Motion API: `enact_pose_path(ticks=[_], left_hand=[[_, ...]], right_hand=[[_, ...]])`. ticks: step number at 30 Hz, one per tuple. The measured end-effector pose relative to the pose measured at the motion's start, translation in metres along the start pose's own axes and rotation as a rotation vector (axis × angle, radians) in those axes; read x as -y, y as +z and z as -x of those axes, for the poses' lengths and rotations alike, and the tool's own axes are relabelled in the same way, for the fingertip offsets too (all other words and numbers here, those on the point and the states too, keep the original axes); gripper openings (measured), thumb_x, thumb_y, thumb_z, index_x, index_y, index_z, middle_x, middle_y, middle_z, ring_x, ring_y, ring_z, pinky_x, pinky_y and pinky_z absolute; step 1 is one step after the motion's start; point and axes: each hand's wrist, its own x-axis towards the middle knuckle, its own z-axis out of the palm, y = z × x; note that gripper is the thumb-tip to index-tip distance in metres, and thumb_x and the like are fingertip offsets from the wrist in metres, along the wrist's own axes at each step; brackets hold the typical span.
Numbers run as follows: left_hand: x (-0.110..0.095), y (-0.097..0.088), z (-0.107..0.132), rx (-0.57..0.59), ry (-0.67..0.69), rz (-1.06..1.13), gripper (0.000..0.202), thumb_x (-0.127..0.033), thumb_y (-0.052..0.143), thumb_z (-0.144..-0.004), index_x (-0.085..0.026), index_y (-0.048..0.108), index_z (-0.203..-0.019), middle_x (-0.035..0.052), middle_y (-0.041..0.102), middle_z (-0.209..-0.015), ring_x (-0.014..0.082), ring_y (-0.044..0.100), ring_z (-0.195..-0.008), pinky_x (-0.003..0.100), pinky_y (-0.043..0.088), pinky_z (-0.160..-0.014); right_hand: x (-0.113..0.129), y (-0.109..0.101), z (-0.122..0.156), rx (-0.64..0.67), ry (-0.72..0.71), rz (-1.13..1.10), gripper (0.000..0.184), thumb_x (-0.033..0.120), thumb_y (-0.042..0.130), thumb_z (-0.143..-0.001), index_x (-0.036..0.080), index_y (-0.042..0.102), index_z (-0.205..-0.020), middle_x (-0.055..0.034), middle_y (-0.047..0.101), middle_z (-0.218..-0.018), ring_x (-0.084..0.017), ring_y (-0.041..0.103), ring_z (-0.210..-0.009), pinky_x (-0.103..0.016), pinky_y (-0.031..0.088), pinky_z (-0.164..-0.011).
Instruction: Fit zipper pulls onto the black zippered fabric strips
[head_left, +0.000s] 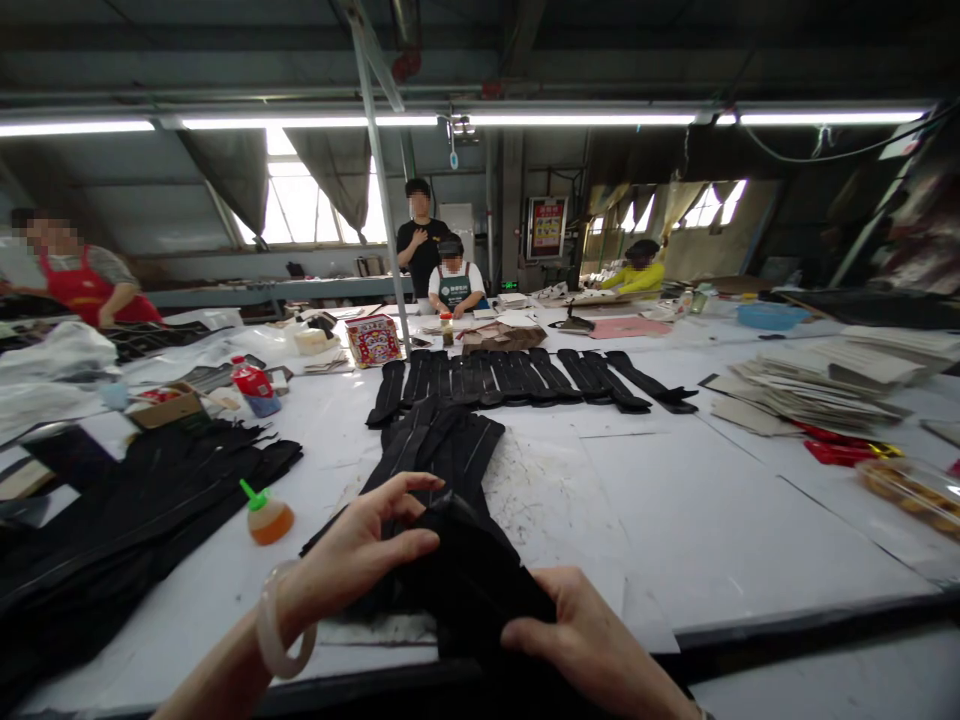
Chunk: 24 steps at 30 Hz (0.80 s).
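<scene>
A dark black fabric piece point(472, 575) is held up between my hands at the table's near edge. My left hand point(375, 530), with a pale bangle on the wrist, curls round its upper left end, thumb in front and index finger arched over the top. Along its lower right edge, my right hand point(566, 620) pinches the cloth with the thumb on top; its other fingers are hidden behind. Just beyond lies a stack of black fabric strips point(442, 445). Farther back, a row of black strips point(495, 377) is laid side by side across the white table point(720, 520).
At left are a heap of black cloth point(150, 510), a green-tipped squeeze bottle point(268, 518) and a red-and-blue bottle point(255, 388). Stacked card sheets point(817, 385), red-handled scissors point(844, 450) and a clear food box point(915, 490) lie at right. Several people are beyond the table.
</scene>
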Motion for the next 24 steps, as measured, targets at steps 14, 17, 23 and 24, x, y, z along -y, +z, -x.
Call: enact_pose_path(ticks=[14,17,23,24], left_hand=[[0.035,0.108,-0.006,0.219,0.178,-0.066,0.006,-0.019,0.063,-0.083,-0.020,0.059,-0.079,0.0057,0.074,-0.102,0.0208,0.067,-0.095,0.032,0.049,-0.087],[0.037,0.117,-0.004,0.243,0.146,-0.044,0.010,-0.022,0.058,-0.086,-0.020,0.057,-0.076,0.0060,0.074,-0.098,0.0208,0.067,-0.090,0.032,0.050,-0.084],[0.041,0.129,0.002,0.244,0.118,-0.059,0.006,-0.021,0.057,-0.087,-0.020,0.059,-0.081,0.0062,0.074,-0.097,0.0208,0.067,-0.088,0.032,0.051,-0.080],[0.041,0.130,0.003,0.244,0.119,-0.068,0.006,-0.020,0.056,-0.086,-0.020,0.060,-0.082,0.0059,0.074,-0.096,0.0206,0.067,-0.087,0.032,0.051,-0.080]], right_hand=[[-0.028,-0.025,0.056,-0.260,0.039,0.404,0.020,0.006,0.069,-0.060,0.020,0.059,-0.048,0.0047,0.057,-0.046,-0.012,0.049,-0.045,-0.021,0.022,-0.042],[-0.032,-0.025,0.064,-0.275,0.053,0.476,0.022,0.005,0.070,-0.061,0.020,0.059,-0.048,0.0052,0.056,-0.045,-0.011,0.049,-0.043,-0.021,0.022,-0.043],[-0.039,-0.024,0.076,-0.249,0.082,0.438,0.022,0.010,0.071,-0.068,0.019,0.059,-0.051,0.0053,0.054,-0.047,-0.010,0.046,-0.044,-0.020,0.022,-0.043],[-0.041,-0.024,0.077,-0.234,0.075,0.398,0.020,0.012,0.069,-0.071,0.019,0.061,-0.054,0.0050,0.055,-0.050,-0.010,0.046,-0.046,-0.020,0.023,-0.043]])
